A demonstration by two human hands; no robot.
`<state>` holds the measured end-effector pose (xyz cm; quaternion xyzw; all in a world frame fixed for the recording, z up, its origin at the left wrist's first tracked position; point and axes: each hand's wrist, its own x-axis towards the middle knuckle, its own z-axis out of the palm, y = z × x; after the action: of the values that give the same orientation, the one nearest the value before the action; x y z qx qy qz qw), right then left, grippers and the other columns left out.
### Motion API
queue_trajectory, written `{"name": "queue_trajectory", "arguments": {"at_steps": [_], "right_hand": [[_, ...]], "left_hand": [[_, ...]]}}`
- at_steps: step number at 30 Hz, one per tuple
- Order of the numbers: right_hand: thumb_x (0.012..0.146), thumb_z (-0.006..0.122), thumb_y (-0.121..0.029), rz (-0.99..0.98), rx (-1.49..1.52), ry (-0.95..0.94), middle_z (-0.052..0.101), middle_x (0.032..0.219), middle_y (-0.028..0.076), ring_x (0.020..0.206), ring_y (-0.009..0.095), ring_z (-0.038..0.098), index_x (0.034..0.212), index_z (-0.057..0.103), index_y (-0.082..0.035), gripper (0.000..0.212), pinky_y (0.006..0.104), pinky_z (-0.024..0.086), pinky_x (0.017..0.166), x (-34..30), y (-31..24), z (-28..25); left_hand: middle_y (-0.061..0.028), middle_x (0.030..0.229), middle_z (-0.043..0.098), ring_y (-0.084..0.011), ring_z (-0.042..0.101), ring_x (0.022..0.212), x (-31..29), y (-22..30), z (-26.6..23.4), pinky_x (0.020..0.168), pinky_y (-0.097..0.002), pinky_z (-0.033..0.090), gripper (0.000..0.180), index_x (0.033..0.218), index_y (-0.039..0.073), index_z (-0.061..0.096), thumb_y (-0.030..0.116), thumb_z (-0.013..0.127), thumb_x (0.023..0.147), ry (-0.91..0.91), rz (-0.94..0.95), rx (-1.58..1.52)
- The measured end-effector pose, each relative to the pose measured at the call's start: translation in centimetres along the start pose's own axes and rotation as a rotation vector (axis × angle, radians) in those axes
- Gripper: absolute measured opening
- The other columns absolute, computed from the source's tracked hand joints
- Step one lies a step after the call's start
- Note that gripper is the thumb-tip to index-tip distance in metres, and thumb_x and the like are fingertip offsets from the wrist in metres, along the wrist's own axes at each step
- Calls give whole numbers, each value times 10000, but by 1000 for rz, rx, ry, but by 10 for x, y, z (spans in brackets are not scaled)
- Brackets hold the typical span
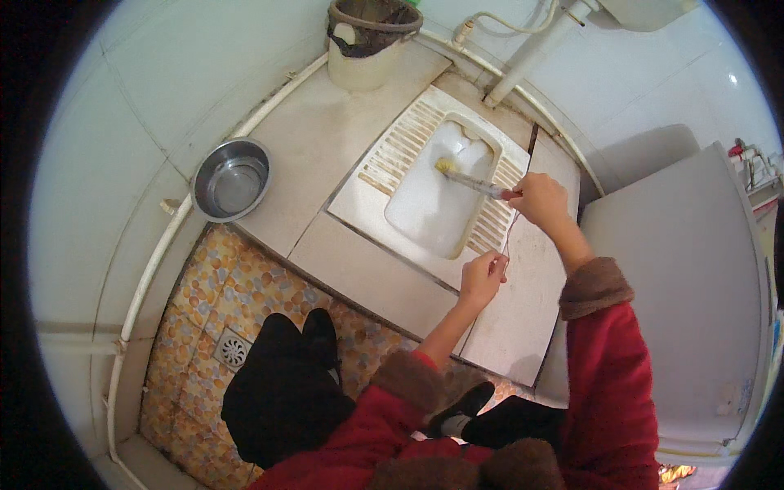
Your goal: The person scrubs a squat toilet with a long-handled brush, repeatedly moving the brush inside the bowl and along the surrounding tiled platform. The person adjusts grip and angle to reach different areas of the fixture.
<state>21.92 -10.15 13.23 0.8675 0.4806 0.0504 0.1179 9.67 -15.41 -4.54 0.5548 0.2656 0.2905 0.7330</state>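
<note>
The thin cord (508, 237) between both hands is hard to see. Right hand (539, 198) has fingers shut tight round the brush (472, 180) handle; the yellow bristle end sits in the squat toilet (441, 184) bowl. Left hand (482, 276) pinches the cord's low end, fingers together. Both arms reach fwd, red sleeves w/ brown cuffs.

Steel bowl (232, 180) on ledge; bucket (369, 41); floor drain (233, 349).
</note>
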Motion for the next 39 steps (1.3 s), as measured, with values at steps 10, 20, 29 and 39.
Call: {"name": "queue_trajectory", "arguments": {"at_steps": [10,20,29,39], "right_hand": [[847,724,-336,84,12,45,723,826,168,794,358,718,932,776,-86,269,464,563,703,-41,15,35],[824,751,-180,-37,267,-41,718,819,169,718,367,683,1145,746,-123,326,427,541,674,-231,58,-114],[817,774,-246,-63,173,-4,718,811,154,698,363,679,1147,754,-173,339,424,538,643,-241,3,-107],[806,779,-289,12,157,-140,722,817,149,712,361,687,1136,758,-179,348,440,541,647,-265,27,-142]], "left_hand": [[-118,797,719,-249,709,719,7,-11,-9,642,-367,531,155,1043,55,695,167,637,954,131,126,115],[-80,1391,550,-329,648,1092,-22,31,-21,849,-444,549,740,1469,238,440,106,755,813,22,396,534],[-87,1226,607,-380,639,1016,-17,29,-25,772,-490,532,460,1203,138,525,73,729,795,251,483,675],[-136,947,620,-421,650,822,-52,37,4,666,-513,507,234,988,104,552,263,695,894,159,435,638]]}}
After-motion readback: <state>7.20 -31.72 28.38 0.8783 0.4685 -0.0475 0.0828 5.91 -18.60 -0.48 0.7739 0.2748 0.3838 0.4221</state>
